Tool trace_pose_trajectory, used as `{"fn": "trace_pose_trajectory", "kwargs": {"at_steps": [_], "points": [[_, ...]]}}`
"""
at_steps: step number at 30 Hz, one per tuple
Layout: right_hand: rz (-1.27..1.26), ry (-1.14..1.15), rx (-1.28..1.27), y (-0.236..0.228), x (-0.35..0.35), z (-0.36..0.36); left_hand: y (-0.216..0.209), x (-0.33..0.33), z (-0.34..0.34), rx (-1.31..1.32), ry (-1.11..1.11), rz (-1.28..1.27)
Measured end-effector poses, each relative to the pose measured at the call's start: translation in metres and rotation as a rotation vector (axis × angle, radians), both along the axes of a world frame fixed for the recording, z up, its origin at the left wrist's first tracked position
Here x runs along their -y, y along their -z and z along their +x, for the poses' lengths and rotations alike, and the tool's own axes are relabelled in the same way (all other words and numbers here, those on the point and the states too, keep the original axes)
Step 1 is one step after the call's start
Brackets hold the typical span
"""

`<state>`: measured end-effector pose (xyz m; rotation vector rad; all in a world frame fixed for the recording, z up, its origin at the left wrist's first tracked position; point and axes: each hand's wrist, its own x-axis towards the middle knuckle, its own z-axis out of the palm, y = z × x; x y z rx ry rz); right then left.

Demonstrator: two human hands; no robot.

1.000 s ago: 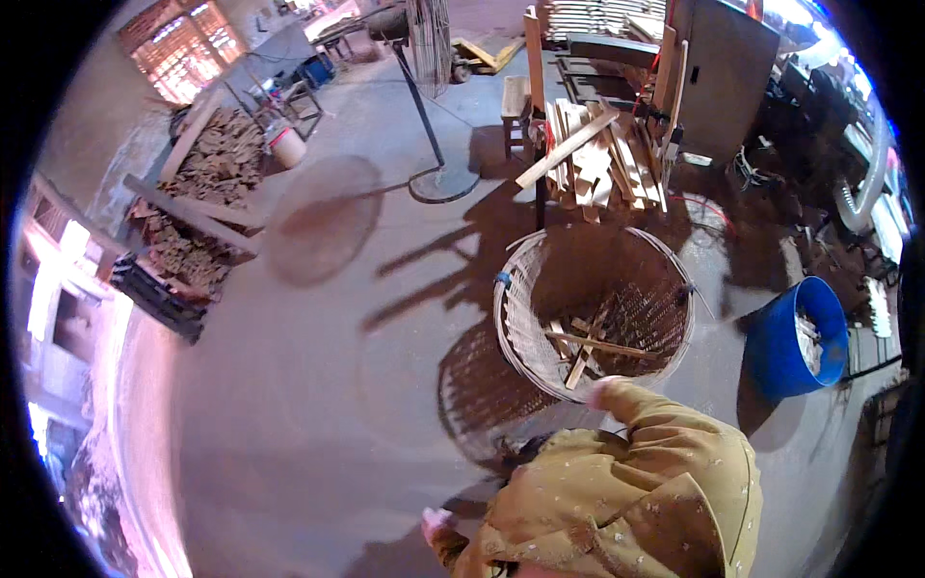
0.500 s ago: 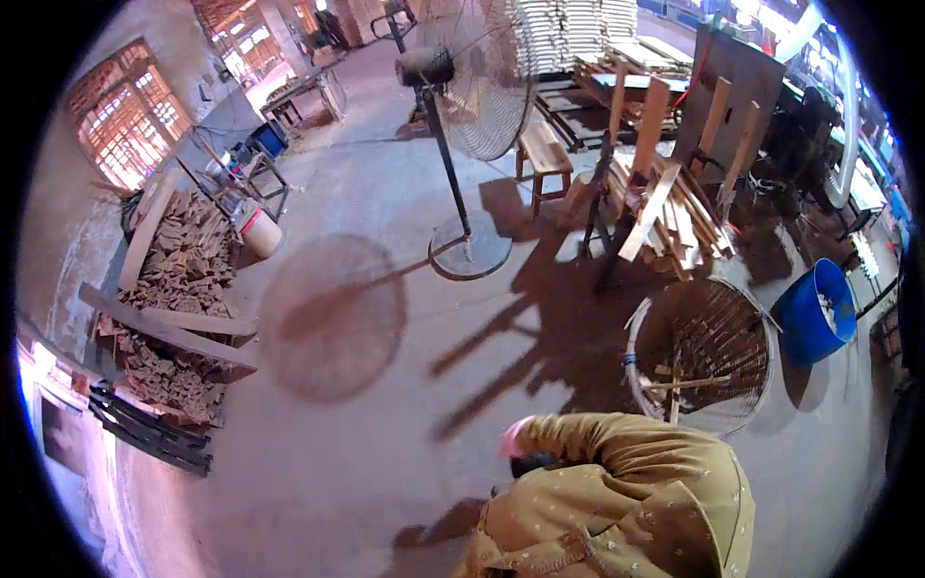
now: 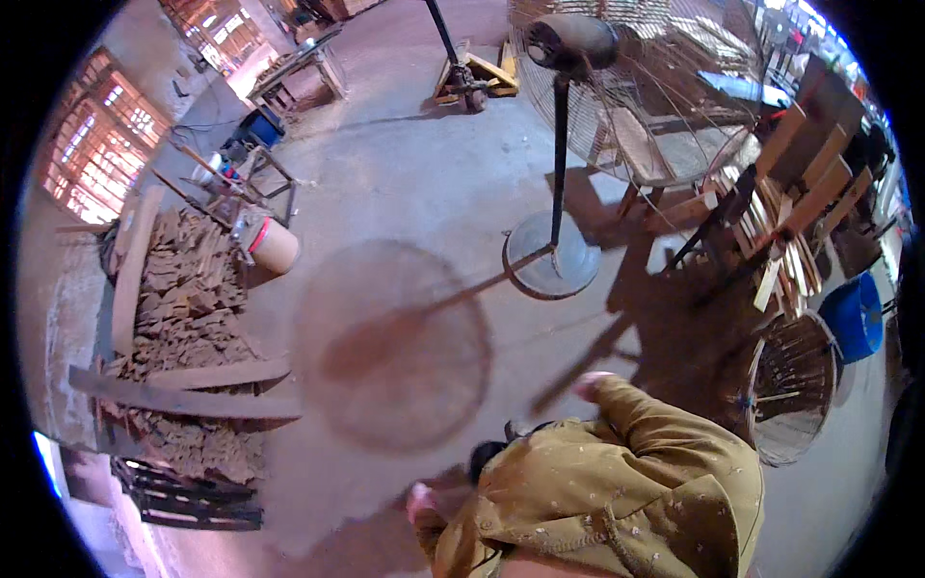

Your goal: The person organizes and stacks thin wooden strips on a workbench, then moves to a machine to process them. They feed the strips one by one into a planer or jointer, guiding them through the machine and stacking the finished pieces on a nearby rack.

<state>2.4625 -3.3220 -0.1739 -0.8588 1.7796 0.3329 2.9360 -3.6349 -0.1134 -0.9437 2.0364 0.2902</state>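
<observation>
1. Workshop, bare concrete floor point(image 3: 385, 193), sunlit. Standing fan point(image 3: 557, 144) mid-frame on a round base, with its shadow disc on the floor in front of it.
2. Wood pile point(image 3: 183, 308) and long planks point(image 3: 183, 400) at left. Blue bucket point(image 3: 854, 318) at far right.
3. Change over the last second: view swung left. Basket point(image 3: 792, 385), earlier central and directly under the right hand, now at the right edge. Fan moved from the top edge to the middle.
4. Right hand point(image 3: 590, 384): only pink tips showing past the ochre sleeve point(image 3: 655, 433). Well apart from the basket rim, not touching it. Spread of fingers and any hold: cannot tell.
5. Left hand point(image 3: 421, 501): low, over bare floor, mostly hidden by cloth. Fingers likewise not readable, nothing visibly held.
6. Reading: basket with its sticks left standing on the floor beside the bucket, out of both hands. Body turned away from it.
</observation>
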Motion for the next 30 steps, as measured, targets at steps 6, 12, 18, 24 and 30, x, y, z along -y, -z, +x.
{"fn": "trace_pose_trajectory", "kwargs": {"at_steps": [6, 12, 18, 24, 30], "points": [[-0.684, -0.027, 0.19, -0.168, 0.371, -0.031, 0.025, 0.114, -0.106, -0.133, -0.613, 0.108], [-0.635, 0.165, 0.006, -0.117, 0.521, -0.178, 0.007, 0.402, -0.307, -0.106, -0.311, 0.04], [-0.304, 0.698, -0.336, -0.067, 0.494, -0.365, -0.042, 0.747, -0.592, -0.105, 0.028, -0.238], [-0.183, 0.777, -0.423, -0.115, 0.524, -0.528, -0.063, 0.957, -0.924, 0.118, 1.055, -0.602], [-0.326, 0.751, 0.049, -0.108, 0.663, -0.744, 0.026, 0.837, -1.123, -0.191, 0.334, 0.072]]}}
